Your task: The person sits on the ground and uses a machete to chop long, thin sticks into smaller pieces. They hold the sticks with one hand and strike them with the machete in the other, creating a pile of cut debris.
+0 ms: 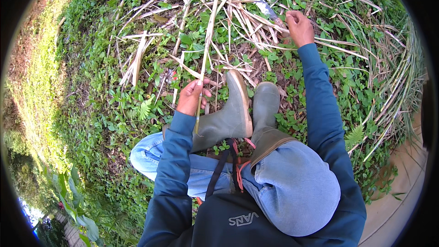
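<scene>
My left hand point(192, 97) pinches a long, thin yellowish stalk point(209, 34) near its lower end, in front of my boots. From there the stalk runs up past the far edge of the view. My right hand point(300, 28) is at the far right with its fingers curled together; whatever they may hold is too small to make out. Just left of it lies a long knife point(258, 1) with a worn, pale blade, its handle end close to my fingers and partly among dry strips. Dry peeled leaf strips point(254, 27) are scattered beneath the knife.
My green rubber boots point(228, 114) rest on ground covered with low green plants point(109, 68). More dry strips point(136, 61) lie to the left. A heap of long green stalks point(393, 96) is at the right, beside a pale tan surface point(398, 192).
</scene>
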A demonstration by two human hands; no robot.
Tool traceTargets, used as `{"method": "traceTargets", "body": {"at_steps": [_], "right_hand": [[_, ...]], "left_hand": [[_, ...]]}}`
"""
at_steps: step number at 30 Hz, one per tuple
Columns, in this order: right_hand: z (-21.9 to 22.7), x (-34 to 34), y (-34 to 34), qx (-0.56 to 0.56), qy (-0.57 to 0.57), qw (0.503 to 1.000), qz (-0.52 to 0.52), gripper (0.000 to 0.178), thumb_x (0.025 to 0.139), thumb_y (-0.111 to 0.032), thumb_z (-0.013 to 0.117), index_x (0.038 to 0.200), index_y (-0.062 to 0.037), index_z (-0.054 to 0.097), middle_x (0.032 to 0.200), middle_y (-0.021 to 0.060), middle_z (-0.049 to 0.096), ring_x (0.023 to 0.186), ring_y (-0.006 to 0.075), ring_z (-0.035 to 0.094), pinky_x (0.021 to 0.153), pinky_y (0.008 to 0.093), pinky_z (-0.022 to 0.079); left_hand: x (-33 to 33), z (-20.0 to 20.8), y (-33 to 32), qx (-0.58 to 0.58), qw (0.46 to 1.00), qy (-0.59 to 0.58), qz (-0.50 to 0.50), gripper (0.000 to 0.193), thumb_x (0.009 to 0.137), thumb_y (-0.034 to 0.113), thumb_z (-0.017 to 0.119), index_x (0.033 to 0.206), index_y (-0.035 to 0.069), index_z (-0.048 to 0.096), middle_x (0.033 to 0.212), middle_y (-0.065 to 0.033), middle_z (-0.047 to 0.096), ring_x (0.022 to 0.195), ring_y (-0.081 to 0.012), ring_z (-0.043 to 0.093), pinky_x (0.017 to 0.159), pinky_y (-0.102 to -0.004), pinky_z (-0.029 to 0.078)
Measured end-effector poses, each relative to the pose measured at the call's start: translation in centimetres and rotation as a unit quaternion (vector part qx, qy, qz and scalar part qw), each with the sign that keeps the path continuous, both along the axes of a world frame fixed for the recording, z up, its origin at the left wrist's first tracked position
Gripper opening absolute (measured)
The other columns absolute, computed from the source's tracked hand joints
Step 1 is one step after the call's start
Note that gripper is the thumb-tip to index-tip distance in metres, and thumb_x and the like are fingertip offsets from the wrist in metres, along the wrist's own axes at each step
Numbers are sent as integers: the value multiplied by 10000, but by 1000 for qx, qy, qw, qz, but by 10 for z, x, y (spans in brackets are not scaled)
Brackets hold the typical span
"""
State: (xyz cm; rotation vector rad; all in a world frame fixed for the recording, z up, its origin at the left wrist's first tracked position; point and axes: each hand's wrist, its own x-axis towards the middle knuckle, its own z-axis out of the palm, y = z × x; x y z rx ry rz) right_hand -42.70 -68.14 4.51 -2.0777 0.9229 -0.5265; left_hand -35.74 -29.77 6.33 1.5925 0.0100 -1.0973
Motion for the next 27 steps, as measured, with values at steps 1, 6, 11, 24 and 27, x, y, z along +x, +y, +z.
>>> {"method": "traceTargets", "body": {"at_steps": [1, 6, 11, 24, 27], "right_hand": [[-24, -4, -19, -35, 76, 996, 16, 367, 866, -325, 579, 1040, -4, 627, 872, 148, 675, 780, 268, 660, 690, 369, 519], [-73, -5, -29, -60, 309, 940, 129, 451, 833, -372, 587, 1116, -21, 588, 1046, 233, 637, 981, 389, 602, 873, 456, 464], [-65, 6, -35, -47, 365, 909, 195, 623, 718, -516, 665, 1072, -7, 603, 988, 223, 653, 910, 339, 636, 833, 433, 475], [14, -54, -23, 261, 60, 958, 105, 203, 788, -154, 625, 938, -47, 541, 746, 35, 581, 567, 101, 559, 503, 245, 471], [27, -71, 19, 40, -119, 990, 66, 218, 781, -115, 675, 938, -47, 540, 684, 22, 571, 560, 89, 546, 520, 227, 443]], "left_hand": [[-6, -3, 8, 23, 1000, 0, -7, 295, 997, 264, 448, 1167, 57, 569, 755, -30, 609, 508, -62, 486, 459, -195, 407], [-41, -6, 43, 56, 996, -53, 51, 217, 974, 165, 482, 1142, 47, 552, 783, -44, 611, 512, -74, 497, 467, -199, 413], [-48, 4, 45, 35, 993, -60, 100, 144, 960, 124, 495, 1007, 31, 594, 679, 9, 542, 464, -49, 374, 419, -189, 278], [-43, -8, 62, -35, 991, 6, 130, 191, 947, 141, 518, 1046, 20, 629, 753, -23, 625, 550, -56, 463, 493, -197, 363], [-48, -6, 53, -17, 987, 1, 158, 171, 928, 107, 530, 1032, 18, 633, 760, -28, 631, 559, -60, 490, 482, -196, 391]]}}
